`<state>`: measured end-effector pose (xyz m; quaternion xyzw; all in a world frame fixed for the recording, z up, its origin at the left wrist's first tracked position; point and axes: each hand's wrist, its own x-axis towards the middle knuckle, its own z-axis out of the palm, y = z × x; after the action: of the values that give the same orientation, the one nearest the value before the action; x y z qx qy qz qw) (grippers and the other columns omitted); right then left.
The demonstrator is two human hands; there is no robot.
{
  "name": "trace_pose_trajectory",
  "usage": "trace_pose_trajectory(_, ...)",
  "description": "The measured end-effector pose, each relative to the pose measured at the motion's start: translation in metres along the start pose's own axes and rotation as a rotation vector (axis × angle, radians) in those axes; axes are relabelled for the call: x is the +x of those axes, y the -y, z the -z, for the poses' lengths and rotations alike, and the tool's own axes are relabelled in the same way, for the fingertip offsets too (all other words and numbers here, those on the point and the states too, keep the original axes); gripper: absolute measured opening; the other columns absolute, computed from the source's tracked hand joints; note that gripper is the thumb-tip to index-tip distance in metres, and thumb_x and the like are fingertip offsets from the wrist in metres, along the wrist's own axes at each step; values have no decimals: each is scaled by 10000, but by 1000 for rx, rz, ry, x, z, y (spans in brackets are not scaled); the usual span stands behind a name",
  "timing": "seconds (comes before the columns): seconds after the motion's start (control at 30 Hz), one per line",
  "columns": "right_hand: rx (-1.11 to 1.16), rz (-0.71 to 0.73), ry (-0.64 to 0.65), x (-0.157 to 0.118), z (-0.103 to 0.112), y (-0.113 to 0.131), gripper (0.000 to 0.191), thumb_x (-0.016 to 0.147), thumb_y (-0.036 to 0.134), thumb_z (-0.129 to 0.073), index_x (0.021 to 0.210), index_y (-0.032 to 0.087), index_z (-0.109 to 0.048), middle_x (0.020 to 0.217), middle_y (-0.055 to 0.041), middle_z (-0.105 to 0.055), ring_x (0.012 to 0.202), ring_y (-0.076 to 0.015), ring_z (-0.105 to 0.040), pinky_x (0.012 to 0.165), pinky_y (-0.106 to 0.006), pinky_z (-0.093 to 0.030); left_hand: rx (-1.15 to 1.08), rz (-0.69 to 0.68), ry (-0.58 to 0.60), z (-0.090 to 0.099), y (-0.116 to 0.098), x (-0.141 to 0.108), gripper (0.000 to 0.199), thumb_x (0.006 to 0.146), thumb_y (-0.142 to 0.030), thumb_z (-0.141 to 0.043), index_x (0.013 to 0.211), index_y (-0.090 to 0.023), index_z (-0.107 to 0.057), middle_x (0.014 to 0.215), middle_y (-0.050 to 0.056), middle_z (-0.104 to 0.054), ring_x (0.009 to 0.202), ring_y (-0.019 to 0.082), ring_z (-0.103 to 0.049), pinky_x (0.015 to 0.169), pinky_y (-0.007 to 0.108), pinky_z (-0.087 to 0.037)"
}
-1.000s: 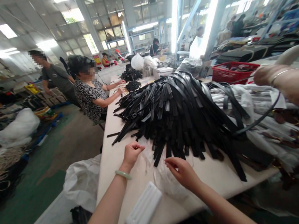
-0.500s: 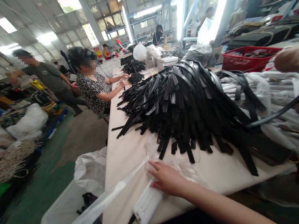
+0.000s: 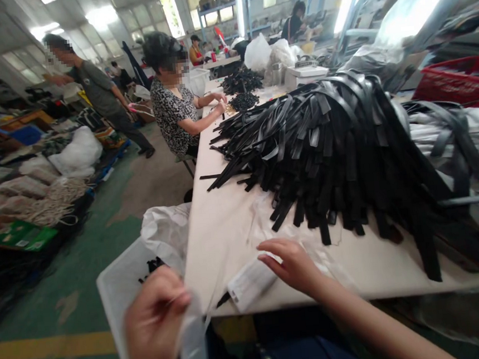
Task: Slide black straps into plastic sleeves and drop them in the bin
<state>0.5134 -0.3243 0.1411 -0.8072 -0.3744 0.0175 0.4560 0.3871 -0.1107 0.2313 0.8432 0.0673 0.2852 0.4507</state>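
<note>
Head view: the right hand (image 3: 293, 267), its grip open, sits just beside a white packet (image 3: 251, 283) angled on the surface (image 3: 216, 254), nearer it than the left hand (image 3: 155, 326), whose grip pinches clear plastic film (image 3: 194, 340)

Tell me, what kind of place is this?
It looks like a busy factory workshop, perhaps making belts or bags. A big pile of black straps covers a long white table, and a seated worker works at its far end.

Bare hands (image 3: 295, 267), dark blue jeans (image 3: 305, 358)
</note>
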Motion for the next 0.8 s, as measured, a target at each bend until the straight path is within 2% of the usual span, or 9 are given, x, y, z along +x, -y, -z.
trace_pose_trajectory(0.1,371,-41,93,-4,6,39,288,895,379,-624,1104,202,-712,1024,-87,-751,858,-202,-714,758,-294,-567,-208,112,140,-29,-4,6,343,816,-305,-645,576,-215,-417,585,-37,-387,562,139,-396,530,276,-331)
trace_pose_trajectory(0.2,545,-175,209,-5,1,61,215,852,358,-663,926,176,-749,831,-55,-757,726,-178,-699,633,-240,-538,-288,233,194,-57,2,9,315,768,-267,-652,578,-213,-408,586,-43,-374,557,128,-368,524,266,-308)
trace_pose_trajectory(0.27,674,-288,232,-4,-7,64,210,833,358,-672,804,158,-730,706,-36,-731,628,-160,-674,577,-229,-518,-317,281,216,-65,5,7,314,752,-275,-657,579,-212,-403,586,-46,-374,552,121,-363,516,258,-302)
trace_pose_trajectory(0.4,887,-455,207,-4,-21,60,293,773,417,-719,652,156,-661,582,-17,-687,532,-149,-651,518,-223,-503,-412,385,292,-65,3,1,346,744,-331,-680,598,-220,-386,560,-60,-381,501,106,-362,474,239,-283)
trace_pose_trajectory(0.47,862,-454,199,-5,-24,60,316,758,425,-735,612,161,-641,560,-12,-676,522,-147,-646,507,-218,-486,-431,404,302,-64,1,1,350,737,-343,-685,603,-221,-385,550,-63,-384,490,104,-358,468,235,-275)
trace_pose_trajectory(0.53,774,-390,209,-5,-23,59,318,760,426,-738,604,165,-646,570,-13,-679,534,-145,-643,505,-214,-470,-380,368,295,-64,-1,2,342,728,-334,-683,592,-218,-392,554,-56,-387,509,110,-360,482,238,-281)
trace_pose_trajectory(0.63,499,-309,155,2,-5,35,274,783,446,-713,734,176,-720,609,-12,-702,554,-151,-654,517,-219,-477,-210,249,266,-63,-1,6,332,723,-287,-682,569,-212,-398,575,-42,-393,549,125,-381,512,246,-298)
trace_pose_trajectory(0.7,233,-370,-33,15,24,1,322,836,481,-640,858,175,-736,650,-26,-718,572,-164,-669,547,-238,-497,-110,173,247,-62,-1,8,333,735,-256,-675,563,-210,-394,579,-40,-390,548,126,-389,514,245,-302)
trace_pose_trajectory(0.8,-122,-550,-401,37,91,-63,428,919,497,-502,950,120,-702,788,-123,-736,701,-222,-695,654,-301,-503,-30,111,255,-60,5,14,342,766,-262,-657,563,-213,-385,569,-45,-383,511,122,-387,485,237,-310)
